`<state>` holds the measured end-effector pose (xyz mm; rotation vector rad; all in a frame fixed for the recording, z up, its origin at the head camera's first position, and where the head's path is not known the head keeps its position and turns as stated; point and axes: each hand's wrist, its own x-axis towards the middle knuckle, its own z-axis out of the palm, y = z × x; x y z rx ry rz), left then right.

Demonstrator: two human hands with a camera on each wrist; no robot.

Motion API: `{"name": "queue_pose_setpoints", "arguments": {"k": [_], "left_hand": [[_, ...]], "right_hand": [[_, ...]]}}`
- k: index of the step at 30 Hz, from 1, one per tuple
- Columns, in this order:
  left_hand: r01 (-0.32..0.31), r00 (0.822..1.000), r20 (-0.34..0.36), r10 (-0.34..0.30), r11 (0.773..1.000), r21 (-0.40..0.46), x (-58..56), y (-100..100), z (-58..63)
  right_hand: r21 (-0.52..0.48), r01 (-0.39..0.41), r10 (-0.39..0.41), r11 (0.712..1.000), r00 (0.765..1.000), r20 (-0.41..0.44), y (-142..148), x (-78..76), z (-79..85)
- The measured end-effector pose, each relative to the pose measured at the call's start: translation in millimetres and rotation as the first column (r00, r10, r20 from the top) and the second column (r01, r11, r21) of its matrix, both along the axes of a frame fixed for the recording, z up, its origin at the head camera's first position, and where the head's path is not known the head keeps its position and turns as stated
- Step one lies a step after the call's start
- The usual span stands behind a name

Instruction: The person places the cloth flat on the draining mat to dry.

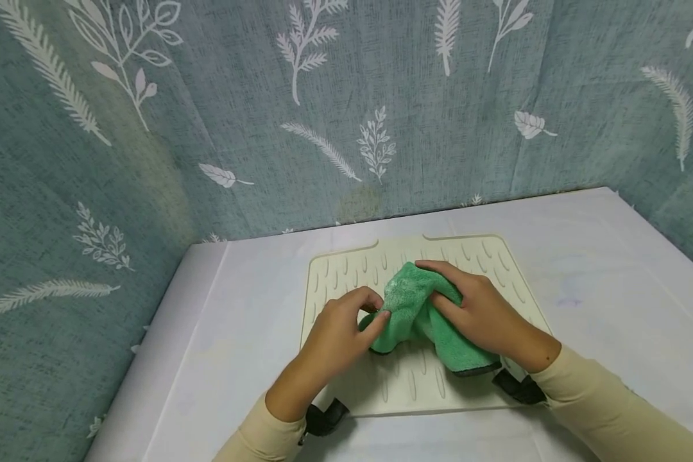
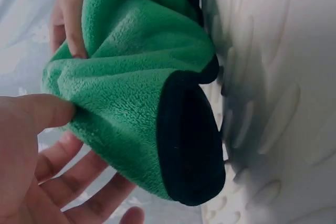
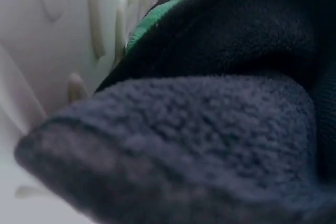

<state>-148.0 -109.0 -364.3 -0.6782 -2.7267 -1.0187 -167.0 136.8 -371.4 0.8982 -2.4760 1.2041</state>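
Observation:
A green plush cloth (image 1: pixel 410 308) with a dark edging hangs bunched above a cream ridged mat (image 1: pixel 398 394). My left hand (image 1: pixel 337 330) pinches its left part between thumb and forefinger; the left wrist view shows the thumb on the cloth (image 2: pixel 121 98) and the other fingers spread below. My right hand (image 1: pixel 485 311) grips the upper right part, thumb and fingers closed on the folds. Up close in the right wrist view, the cloth's dark grey side (image 3: pixel 210 135) fills much of the picture and hides the right hand. Whether anything lies inside the folds cannot be seen.
The mat lies on a table with a white cover (image 1: pixel 248 321). Behind and to the left hangs a blue-green curtain (image 1: pixel 237 96) with white leaf prints. Black wrist devices (image 1: pixel 326 417) sit at both cuffs, low over the mat's front edge.

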Motion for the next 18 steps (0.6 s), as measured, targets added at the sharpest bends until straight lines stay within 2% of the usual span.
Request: {"name": "queue_pose_setpoints", "arguments": {"k": [5,9,14,18], "left_hand": [[-0.08,0.996,0.036,0.08,0.997,-0.001,1.5,-0.6,2.0],[-0.12,0.991,0.056,0.12,0.993,0.0,1.4,-1.9,0.9],[-0.162,0.985,0.065,0.162,0.987,0.002,-1.2,-3.7,0.6],[-0.193,0.979,0.063,0.193,0.981,0.002,-4.0,-5.3,0.0]], "right_hand": [[0.05,0.019,-0.021,0.999,0.999,0.034,-0.2,-1.2,-0.7],[0.098,0.033,-0.044,0.995,0.993,0.11,-0.2,-0.5,-3.1],[0.134,0.021,-0.047,0.991,0.98,0.193,0.0,-0.5,-3.6],[0.132,-0.018,-0.015,0.991,0.971,0.239,0.7,0.6,-2.5]]}}
